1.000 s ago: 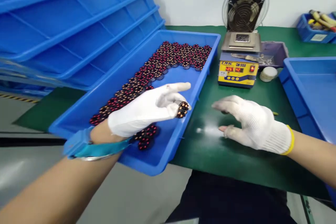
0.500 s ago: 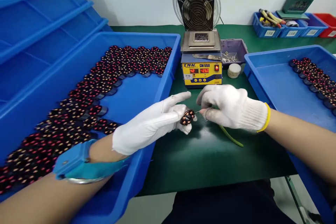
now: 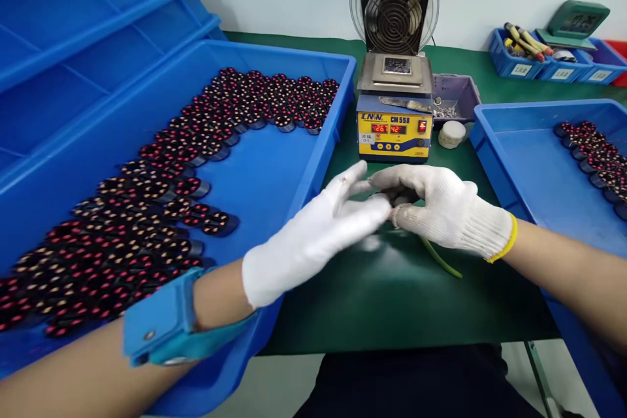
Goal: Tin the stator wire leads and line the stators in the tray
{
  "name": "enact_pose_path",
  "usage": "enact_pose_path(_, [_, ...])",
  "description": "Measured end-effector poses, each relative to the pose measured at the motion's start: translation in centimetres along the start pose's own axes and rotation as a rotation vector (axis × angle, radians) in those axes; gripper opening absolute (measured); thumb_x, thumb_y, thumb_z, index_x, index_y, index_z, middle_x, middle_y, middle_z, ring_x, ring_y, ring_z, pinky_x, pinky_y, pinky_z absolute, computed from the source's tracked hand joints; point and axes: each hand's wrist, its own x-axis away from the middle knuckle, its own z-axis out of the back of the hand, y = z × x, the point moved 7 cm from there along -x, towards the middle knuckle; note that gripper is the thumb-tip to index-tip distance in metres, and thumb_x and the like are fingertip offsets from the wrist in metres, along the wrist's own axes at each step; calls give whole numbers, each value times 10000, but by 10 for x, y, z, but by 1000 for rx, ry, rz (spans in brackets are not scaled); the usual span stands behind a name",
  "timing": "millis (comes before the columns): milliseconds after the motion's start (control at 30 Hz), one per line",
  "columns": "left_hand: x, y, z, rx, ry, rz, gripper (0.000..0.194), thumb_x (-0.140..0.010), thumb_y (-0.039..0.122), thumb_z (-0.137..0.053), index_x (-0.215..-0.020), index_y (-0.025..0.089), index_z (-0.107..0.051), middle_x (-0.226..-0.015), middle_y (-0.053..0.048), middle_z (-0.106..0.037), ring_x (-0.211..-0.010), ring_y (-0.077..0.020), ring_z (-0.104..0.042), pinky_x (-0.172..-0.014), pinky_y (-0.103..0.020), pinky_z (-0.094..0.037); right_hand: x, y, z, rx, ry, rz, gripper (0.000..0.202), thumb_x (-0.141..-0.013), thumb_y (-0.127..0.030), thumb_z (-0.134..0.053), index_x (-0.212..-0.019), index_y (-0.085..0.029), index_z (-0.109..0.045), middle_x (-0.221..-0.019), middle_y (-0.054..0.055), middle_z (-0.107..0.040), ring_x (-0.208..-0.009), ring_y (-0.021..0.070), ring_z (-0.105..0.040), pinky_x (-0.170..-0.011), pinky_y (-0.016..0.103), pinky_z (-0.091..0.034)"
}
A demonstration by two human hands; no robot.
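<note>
My left hand (image 3: 321,232), in a white glove, has its fingers stretched out and meets the other hand above the green mat. A dark round part (image 3: 399,195) is partly hidden between the two hands. My right hand (image 3: 435,206), in a knitted glove with a yellow cuff, curls its fingers over that part. A green handle (image 3: 441,260) sticks out below the right hand. Many similar black round parts with copper and red spots (image 3: 215,222) lie in the large blue tray (image 3: 264,189) on the left.
Behind the hands stands a yellow-and-blue heater unit (image 3: 393,127), with a fan (image 3: 394,21) above it. Beside it are a white round tub (image 3: 451,134) and a purple bin (image 3: 470,101). Another blue tray (image 3: 529,150) with round parts lies right. Small blue bins (image 3: 519,68) stand behind.
The round part has passed from the left hand's fingertips to under the right hand's fingers. The left fingers have straightened. The view has shifted, so the scene sits differently in the frame.
</note>
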Motion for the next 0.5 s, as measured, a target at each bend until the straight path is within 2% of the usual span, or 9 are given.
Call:
enact_pose_path(67, [5,1,-2,-212,46,-61,921,-736,354,-761,-1515,300,-271,-1484,-76,-454,-1254,-295,-542,-1004,-399,-518,4,-3,6,78,92,8,433,-761,-79,-601,-1162,-225,-674,-1128,-3,-696,-1016,180,-661,-889,296,-538])
enact_pose_path(133, [7,3,-4,-341,55,-128,898,-750,327,-732,-1519,295,-270,-1481,-51,-464,-1297,-259,-511,-1083,-378,-451,8,-5,10,170,171,12,399,-784,-142,-627,-1166,-249,-674,-1120,-8,-698,-1016,197,-665,-880,318,-550])
enact_pose_path(167, [8,4,-5,-363,59,-152,826,-768,324,-705,-1499,282,-324,-1432,-49,-521,-1256,-246,-549,-1067,-365,-464,10,-5,11,218,208,23,387,-793,-171,-636,-1169,-258,-672,-1117,-9,-699,-1017,206,-666,-877,331,-555])
enact_pose_path(233, [7,5,-4,-376,82,-139,609,-792,339,-662,-1374,242,-511,-1191,-43,-682,-1042,-227,-667,-901,-323,-553,14,-7,13,293,267,59,386,-801,-202,-644,-1179,-273,-664,-1133,-14,-692,-1039,222,-660,-897,358,-554])
enact_pose_path(267, [6,5,-3,-391,94,-105,465,-795,353,-653,-1239,221,-619,-1008,-31,-731,-900,-216,-697,-783,-296,-571,15,-7,14,310,283,79,391,-803,-206,-645,-1187,-277,-657,-1142,-16,-688,-1045,224,-657,-911,367,-551])
enact_pose_path(333, [5,6,0,-454,107,-31,201,-793,371,-646,-868,200,-718,-676,-3,-702,-659,-186,-678,-616,-255,-533,16,-6,14,308,296,94,394,-803,-205,-647,-1190,-279,-649,-1138,-17,-689,-1040,222,-659,-913,371,-555])
enact_pose_path(400, [6,7,2,-496,73,23,258,-790,368,-638,-598,197,-651,-523,6,-640,-509,-152,-621,-541,-237,-490,15,-1,14,272,298,67,383,-797,-196,-651,-1172,-276,-653,-1098,-14,-700,-1002,217,-670,-888,371,-568])
enact_pose_path(500, [9,9,3,-451,-28,70,331,-780,392,-628,-520,192,-595,-471,-4,-621,-388,-125,-539,-435,-230,-431,13,8,15,121,305,-10,372,-791,-176,-649,-1154,-255,-647,-1025,-5,-713,-908,198,-688,-840,358,-588])
